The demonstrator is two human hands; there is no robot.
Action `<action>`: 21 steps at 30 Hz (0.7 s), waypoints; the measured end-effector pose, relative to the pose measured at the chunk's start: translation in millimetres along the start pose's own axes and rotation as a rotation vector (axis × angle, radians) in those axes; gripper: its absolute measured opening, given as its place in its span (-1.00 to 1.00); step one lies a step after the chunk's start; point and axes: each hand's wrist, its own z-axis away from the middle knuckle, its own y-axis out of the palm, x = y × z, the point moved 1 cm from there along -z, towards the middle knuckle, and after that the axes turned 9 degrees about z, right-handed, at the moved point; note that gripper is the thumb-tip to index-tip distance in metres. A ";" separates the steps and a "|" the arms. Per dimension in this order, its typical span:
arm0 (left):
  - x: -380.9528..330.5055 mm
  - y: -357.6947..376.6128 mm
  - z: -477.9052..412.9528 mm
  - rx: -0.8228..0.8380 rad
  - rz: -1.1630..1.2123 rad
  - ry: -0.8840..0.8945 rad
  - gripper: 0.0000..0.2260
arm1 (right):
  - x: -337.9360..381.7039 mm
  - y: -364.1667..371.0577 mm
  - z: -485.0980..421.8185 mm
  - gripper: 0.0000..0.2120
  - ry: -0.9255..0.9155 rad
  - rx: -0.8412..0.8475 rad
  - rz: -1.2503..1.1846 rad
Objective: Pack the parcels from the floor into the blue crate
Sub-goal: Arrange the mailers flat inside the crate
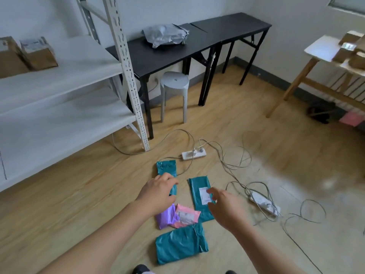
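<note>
Wood floor [69, 204], 5 parcels [181, 244], cables [222, 157], black tables [173, 54], white shelving [59, 115]

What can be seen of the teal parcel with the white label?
The labelled teal parcel is a long, flat bag of wrinkled plastic, lying on the wooden floor, label up. The right hand hovers over its near half, fingers spread; contact is unclear. A pink parcel meets its near left edge.
</note>
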 end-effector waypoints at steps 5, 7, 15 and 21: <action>-10.6 30.6 -20.0 -0.139 0.071 -0.191 -0.60 | -35.1 5.7 -50.2 -0.58 -0.171 0.082 0.080; -19.0 48.4 -21.6 -0.174 0.113 -0.286 -0.60 | -44.1 9.7 -67.4 -0.56 -0.262 0.103 0.123; -34.2 112.6 -26.6 -0.283 0.198 -0.471 -0.61 | -60.0 53.1 -92.3 -0.56 -0.508 0.204 0.202; 12.3 209.5 -36.1 -0.333 0.244 -0.595 -0.62 | -73.8 154.2 -125.4 -0.61 -0.585 0.228 0.222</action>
